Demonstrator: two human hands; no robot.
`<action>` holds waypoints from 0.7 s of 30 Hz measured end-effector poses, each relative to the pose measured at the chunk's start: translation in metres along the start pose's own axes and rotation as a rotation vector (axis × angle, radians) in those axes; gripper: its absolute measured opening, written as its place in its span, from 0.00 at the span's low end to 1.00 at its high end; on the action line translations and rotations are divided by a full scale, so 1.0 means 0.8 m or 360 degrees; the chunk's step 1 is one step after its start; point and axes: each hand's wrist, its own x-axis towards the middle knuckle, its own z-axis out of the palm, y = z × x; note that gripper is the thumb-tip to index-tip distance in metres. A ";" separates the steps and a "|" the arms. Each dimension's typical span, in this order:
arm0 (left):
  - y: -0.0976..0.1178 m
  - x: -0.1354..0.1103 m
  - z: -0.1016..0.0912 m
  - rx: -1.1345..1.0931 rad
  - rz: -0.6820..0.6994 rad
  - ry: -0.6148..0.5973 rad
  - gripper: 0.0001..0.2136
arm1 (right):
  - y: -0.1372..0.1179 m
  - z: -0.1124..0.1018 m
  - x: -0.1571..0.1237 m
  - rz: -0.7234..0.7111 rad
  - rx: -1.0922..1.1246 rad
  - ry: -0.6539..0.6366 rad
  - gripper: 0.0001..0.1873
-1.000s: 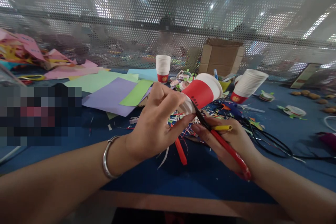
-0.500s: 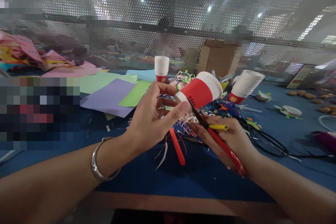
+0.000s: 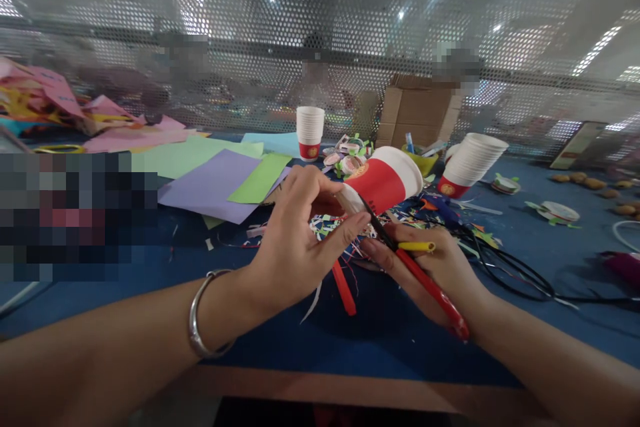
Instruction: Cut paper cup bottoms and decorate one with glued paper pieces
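Note:
My left hand point(image 3: 295, 247) grips the base of a red and white paper cup point(image 3: 383, 180), held on its side above the blue table point(image 3: 350, 340) with its mouth pointing right and away. My right hand point(image 3: 435, 267) is closed on red-handled scissors point(image 3: 430, 280), and their dark blades point(image 3: 373, 217) reach up to the cup's lower wall near the base. A yellow stick point(image 3: 416, 247) lies across my right fingers. Under both hands is a heap of thin paper strips point(image 3: 345, 233), with a red strip point(image 3: 344, 287) lying on the table.
Coloured paper sheets point(image 3: 215, 180) lie at the left. A stack of cups point(image 3: 310, 130) stands behind, another stack point(image 3: 470, 160) lies tilted at the right. A cardboard box point(image 3: 423, 110) stands against the perforated screen point(image 3: 320, 27). Black cable point(image 3: 520, 277) runs along the right.
My left fingers spread apart and closed again on the cup's base, turning the cup so its emblem now faces up. The scissors stayed at the cup's wall.

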 end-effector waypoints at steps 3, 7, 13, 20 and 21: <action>-0.002 -0.004 0.000 0.0083 0.0030 0.0012 0.13 | 0.000 0.001 0.000 0.0027 0.0042 -0.0017 0.18; 0.000 -0.007 0.002 0.0050 0.0025 0.0018 0.13 | 0.000 0.003 0.000 0.0031 0.0058 -0.0007 0.19; 0.000 -0.007 0.000 0.0129 0.0073 0.0022 0.13 | -0.004 0.002 -0.005 0.0026 -0.0064 0.0048 0.21; 0.004 0.001 -0.008 0.0389 0.0354 0.0041 0.12 | -0.005 0.000 -0.008 0.0021 -0.0087 0.0061 0.21; 0.005 0.002 -0.009 0.0458 0.0397 0.0029 0.11 | -0.004 0.001 -0.008 0.0025 -0.0087 0.0059 0.21</action>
